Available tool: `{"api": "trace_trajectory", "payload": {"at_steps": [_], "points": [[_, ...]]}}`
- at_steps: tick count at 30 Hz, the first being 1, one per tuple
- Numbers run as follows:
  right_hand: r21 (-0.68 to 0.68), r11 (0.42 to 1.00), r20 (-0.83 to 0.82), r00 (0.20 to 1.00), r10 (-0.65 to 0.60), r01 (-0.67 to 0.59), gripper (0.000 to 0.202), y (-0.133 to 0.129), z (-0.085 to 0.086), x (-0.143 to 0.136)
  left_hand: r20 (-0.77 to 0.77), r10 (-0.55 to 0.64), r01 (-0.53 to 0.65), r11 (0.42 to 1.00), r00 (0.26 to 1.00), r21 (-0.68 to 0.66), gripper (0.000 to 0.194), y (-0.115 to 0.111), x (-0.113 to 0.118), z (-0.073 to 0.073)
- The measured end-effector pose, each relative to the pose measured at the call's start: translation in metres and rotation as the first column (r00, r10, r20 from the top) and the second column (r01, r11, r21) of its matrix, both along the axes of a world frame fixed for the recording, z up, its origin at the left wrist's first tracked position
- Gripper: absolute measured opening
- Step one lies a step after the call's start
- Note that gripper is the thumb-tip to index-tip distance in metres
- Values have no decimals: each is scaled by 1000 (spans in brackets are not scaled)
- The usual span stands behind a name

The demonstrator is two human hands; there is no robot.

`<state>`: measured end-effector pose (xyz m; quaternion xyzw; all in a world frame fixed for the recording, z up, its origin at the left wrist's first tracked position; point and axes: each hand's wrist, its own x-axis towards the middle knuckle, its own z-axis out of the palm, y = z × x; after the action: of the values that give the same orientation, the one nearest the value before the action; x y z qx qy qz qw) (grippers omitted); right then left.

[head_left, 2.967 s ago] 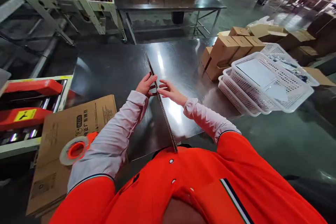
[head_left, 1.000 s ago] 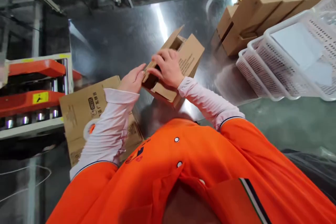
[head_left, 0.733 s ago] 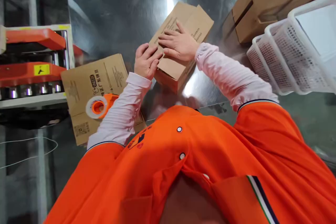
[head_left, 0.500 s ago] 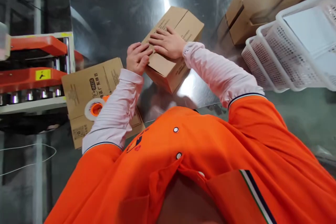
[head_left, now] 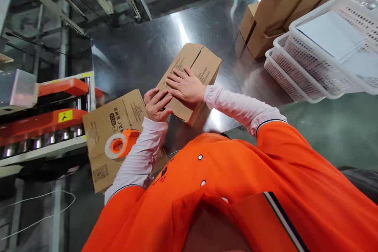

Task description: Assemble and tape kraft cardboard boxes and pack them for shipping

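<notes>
A brown cardboard box (head_left: 206,61) sits at an angle on the metal table, its top flaps folded down with a dark seam between them. My right hand (head_left: 187,86) lies on the top, fingers spread over the printed flap. At the box's near left edge rests my left hand (head_left: 157,104), its fingers apart and reaching onto the top. Left of my left forearm, an orange tape dispenser with a white roll (head_left: 121,144) lies on flat, printed cardboard (head_left: 99,138).
The shiny metal table (head_left: 132,47) extends beyond the box. Brown boxes (head_left: 280,0) stand at the back right, beside stacked white plastic baskets (head_left: 310,71). An orange and white roller conveyor (head_left: 59,122) is at the left.
The camera view has tilted, so box and hands appear lower and the tape dispenser shows more fully. Both hands remain on the box in nearly the same places.
</notes>
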<state>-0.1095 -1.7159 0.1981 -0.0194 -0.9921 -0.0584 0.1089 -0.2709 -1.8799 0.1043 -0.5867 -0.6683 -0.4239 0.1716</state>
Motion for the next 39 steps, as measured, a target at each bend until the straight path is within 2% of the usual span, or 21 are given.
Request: {"api": "trace_trajectory", "payload": {"at_steps": [3, 6, 9, 14, 19, 24, 28, 31, 35, 39], "points": [[-44, 999, -7, 1000, 14, -14, 63, -8, 4, 0, 10, 6, -7, 992, 1000, 129, 87, -7, 1, -9], [-44, 998, 27, 999, 38, -36, 64, -12, 5, -8, 33, 61, -67, 978, 998, 196, 79, -14, 3, -16], [-49, 996, 32, 997, 71, -69, 65, -12, 0, -18, 36, 84, -90, 968, 996, 235, 65, -17, 5, -18], [-73, 995, 19, 997, 71, -70, 71, -12, -10, -24, -36, 47, -34, 954, 998, 297, 39, -18, 5, -15], [-112, 993, 32, 999, 39, -35, 71, -17, -15, -24, -50, 4, 9, 962, 999, 272, 21, -23, 4, -14], [-144, 989, 84, 995, 58, -45, 74, -11, -17, -25, -20, 52, -48, 980, 998, 195, 31, -28, 1, -19], [-124, 969, 124, 965, 229, -214, 79, 5, -16, -22, 42, 64, -67, 996, 997, 60, 57, -30, -4, -24], [-111, 947, 115, 942, 315, -303, 83, 13, -16, -19, 103, 48, -52, 998, 994, 42, 69, -31, -2, -23], [-106, 944, 92, 942, 323, -313, 87, 13, -14, -15, 182, 65, -87, 990, 981, 115, 68, -31, 7, -15], [-113, 942, 95, 940, 327, -316, 88, 9, -9, -12, 209, 57, -84, 989, 976, 122, 63, -32, 14, -6]]}}
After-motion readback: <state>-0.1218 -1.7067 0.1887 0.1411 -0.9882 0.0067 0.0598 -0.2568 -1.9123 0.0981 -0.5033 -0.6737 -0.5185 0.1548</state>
